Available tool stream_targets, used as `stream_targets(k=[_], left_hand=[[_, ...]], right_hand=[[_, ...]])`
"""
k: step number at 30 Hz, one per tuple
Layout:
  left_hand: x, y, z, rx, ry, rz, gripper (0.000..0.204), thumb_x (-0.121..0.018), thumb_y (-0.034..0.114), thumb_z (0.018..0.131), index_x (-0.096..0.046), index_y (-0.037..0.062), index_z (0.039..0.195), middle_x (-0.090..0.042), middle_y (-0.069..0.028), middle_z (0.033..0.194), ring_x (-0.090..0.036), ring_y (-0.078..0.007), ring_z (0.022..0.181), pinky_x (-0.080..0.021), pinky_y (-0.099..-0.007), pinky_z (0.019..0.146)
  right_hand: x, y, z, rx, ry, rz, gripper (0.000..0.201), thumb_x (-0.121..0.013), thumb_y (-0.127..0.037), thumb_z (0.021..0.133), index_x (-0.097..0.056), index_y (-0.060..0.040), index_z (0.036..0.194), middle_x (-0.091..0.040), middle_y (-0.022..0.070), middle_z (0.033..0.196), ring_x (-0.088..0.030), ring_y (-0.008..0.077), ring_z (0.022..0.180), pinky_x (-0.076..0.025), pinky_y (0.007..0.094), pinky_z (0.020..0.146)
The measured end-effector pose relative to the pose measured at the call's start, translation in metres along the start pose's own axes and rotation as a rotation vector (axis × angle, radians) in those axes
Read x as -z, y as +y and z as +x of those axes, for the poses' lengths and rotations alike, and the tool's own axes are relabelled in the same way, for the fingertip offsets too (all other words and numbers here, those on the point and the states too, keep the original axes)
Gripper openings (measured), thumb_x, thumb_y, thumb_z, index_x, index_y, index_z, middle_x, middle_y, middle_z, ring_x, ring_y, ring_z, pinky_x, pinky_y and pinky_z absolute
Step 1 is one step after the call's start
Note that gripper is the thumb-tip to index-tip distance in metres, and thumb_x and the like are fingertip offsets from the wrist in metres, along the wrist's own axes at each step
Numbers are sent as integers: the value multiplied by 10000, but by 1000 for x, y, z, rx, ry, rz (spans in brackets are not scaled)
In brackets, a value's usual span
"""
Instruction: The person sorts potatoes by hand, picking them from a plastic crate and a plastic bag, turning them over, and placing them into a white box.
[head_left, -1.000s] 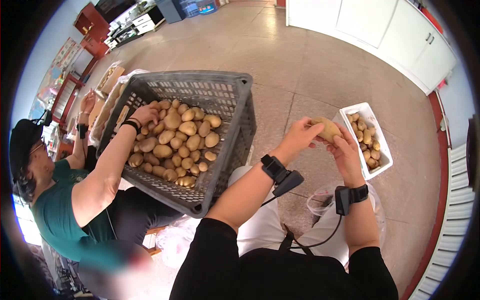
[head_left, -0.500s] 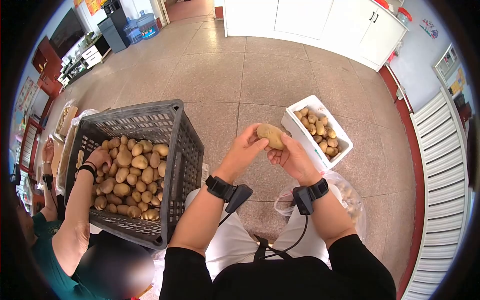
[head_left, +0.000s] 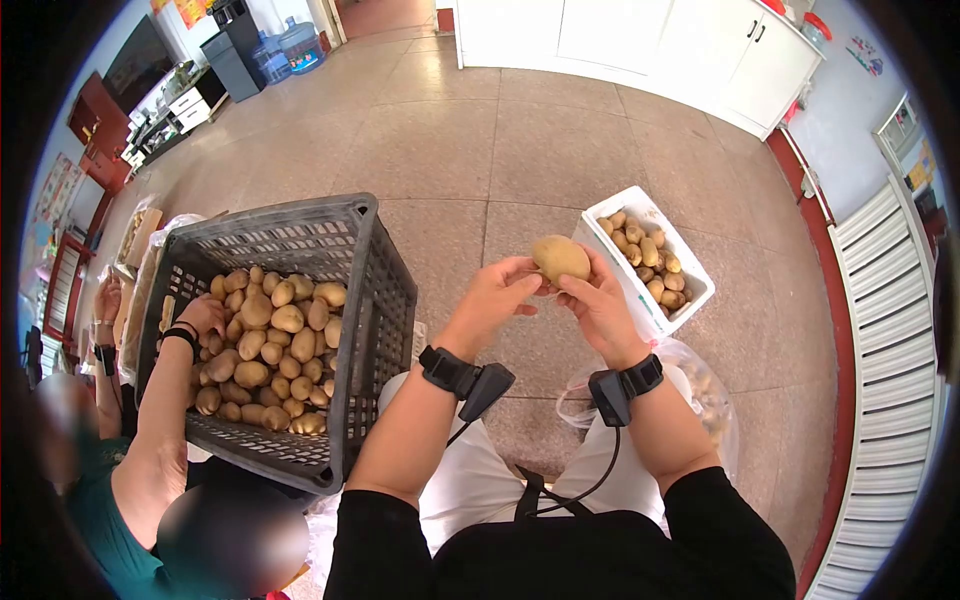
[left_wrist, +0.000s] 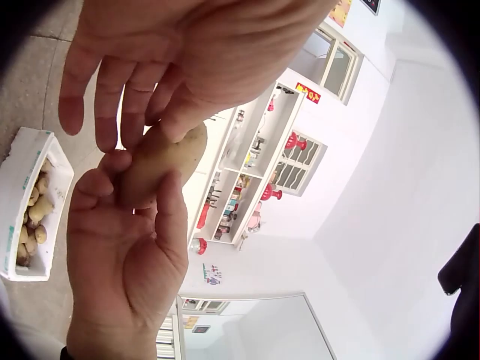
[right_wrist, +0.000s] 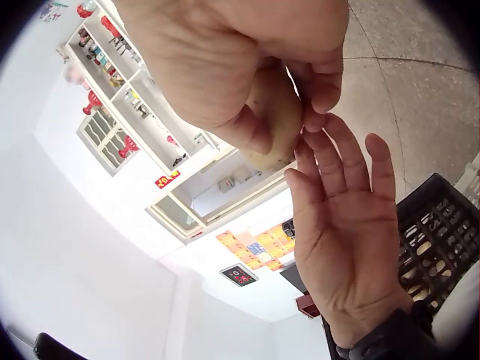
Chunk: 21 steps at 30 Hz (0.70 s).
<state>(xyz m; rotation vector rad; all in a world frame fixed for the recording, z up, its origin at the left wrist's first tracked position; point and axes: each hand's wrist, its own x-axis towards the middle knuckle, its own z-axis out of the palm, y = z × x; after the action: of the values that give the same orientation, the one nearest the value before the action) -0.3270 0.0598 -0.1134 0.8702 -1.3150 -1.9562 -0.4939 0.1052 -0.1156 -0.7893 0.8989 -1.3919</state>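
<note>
A pale brown potato (head_left: 561,259) is held up over the lap in front of me. My right hand (head_left: 602,312) grips it between thumb and curled fingers; in the right wrist view the potato (right_wrist: 276,112) is partly hidden by that hand. My left hand (head_left: 488,308) is beside it, fingertips right at the potato's near-left side. The right wrist view shows the left hand's fingers (right_wrist: 330,161) fairly straight, palm exposed. To the right stands a white foam box (head_left: 688,312) with several potatoes inside.
At left is a black plastic crate (head_left: 385,300) full of potatoes (head_left: 270,350), with another person's hand (head_left: 204,314) reaching in. A clear plastic bag (head_left: 715,385) lies by my right leg. White cabinets (head_left: 610,40) stand across the tiled floor (head_left: 430,160).
The head view has swung right, shifting crate and box leftward in it. The potato has been turned between the hands, and the left thumb has come away from it.
</note>
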Motion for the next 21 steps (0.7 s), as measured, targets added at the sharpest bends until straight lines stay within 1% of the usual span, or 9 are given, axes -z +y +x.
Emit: stream_targets(k=[7, 10, 12, 13, 15, 16, 18, 19, 21], left_hand=[[-1, 3, -2, -21, -8, 24, 370, -523, 191, 868, -480, 20, 1193, -565, -66, 1082, -545, -151, 994, -472, -299, 770], [-1, 3, -3, -20, -14, 10, 380, -519, 200, 871, -472, 19, 1201, -549, -71, 1105, -538, -163, 1006, -478, -305, 770], [-3, 5, -4, 10, -80, 26, 411, -510, 252, 883, -448, 19, 1216, -537, -88, 1114, -542, -187, 1009, -487, -324, 769], [-5, 7, -6, 14, -80, 25, 411, -510, 252, 883, -448, 19, 1216, -537, -88, 1114, -542, -187, 1009, -487, -324, 769], [-9, 9, -8, 98, -199, -25, 452, -485, 332, 897, -425, 28, 1226, -528, -111, 1120, -548, -212, 1008, -495, -351, 776], [-7, 6, -6, 98, -201, -26, 452, -485, 332, 897, -425, 28, 1226, -528, -111, 1120, -548, -212, 1008, -495, -351, 776], [-5, 1, -2, 67, -234, -192, 497, -417, 422, 908, -414, 38, 1224, -531, -127, 1109, -562, -224, 991, -500, -372, 780], [-5, 1, -2, 68, -233, -193, 497, -417, 422, 908, -414, 38, 1224, -531, -127, 1109, -562, -224, 991, -500, -372, 780], [-5, 3, -1, 36, -91, -306, 493, -349, 451, 920, -429, 46, 1189, -544, -128, 1088, -575, -224, 967, -512, -378, 760]], right_hand=[[2, -1, -1, -40, -30, 66, 520, -603, -49, 776, -384, -36, 1247, -520, 52, 1096, -503, 110, 918, -406, 246, 721], [1, 0, 0, -6, -41, 26, 538, -599, -22, 766, -376, -37, 1256, -516, 57, 1111, -497, 118, 965, -408, 253, 790], [-1, 2, 0, 151, -23, -83, 520, -587, 13, 761, -396, -37, 1242, -508, 59, 1135, -486, 140, 1041, -402, 283, 874], [-1, 3, 0, 148, -20, -81, 520, -587, 13, 761, -396, -37, 1242, -508, 59, 1135, -486, 140, 1041, -402, 283, 874], [0, 7, 1, 241, 39, -351, 472, -553, 54, 750, -441, -41, 1199, -495, 71, 1171, -457, 170, 1120, -369, 309, 944], [0, 10, 1, 241, 41, -353, 472, -553, 54, 750, -441, -41, 1199, -495, 71, 1171, -457, 170, 1120, -369, 309, 944], [0, 14, 2, 458, -20, -548, 411, -528, 69, 740, -494, -41, 1135, -495, 84, 1182, -453, 190, 1136, -379, 307, 936], [1, 14, 1, 457, -19, -547, 411, -528, 69, 740, -494, -41, 1135, -495, 84, 1182, -453, 190, 1136, -379, 307, 936], [-1, 12, -2, 480, -150, -519, 387, -519, 71, 728, -517, -44, 1097, -504, 94, 1175, -456, 198, 1135, -382, 308, 934]])
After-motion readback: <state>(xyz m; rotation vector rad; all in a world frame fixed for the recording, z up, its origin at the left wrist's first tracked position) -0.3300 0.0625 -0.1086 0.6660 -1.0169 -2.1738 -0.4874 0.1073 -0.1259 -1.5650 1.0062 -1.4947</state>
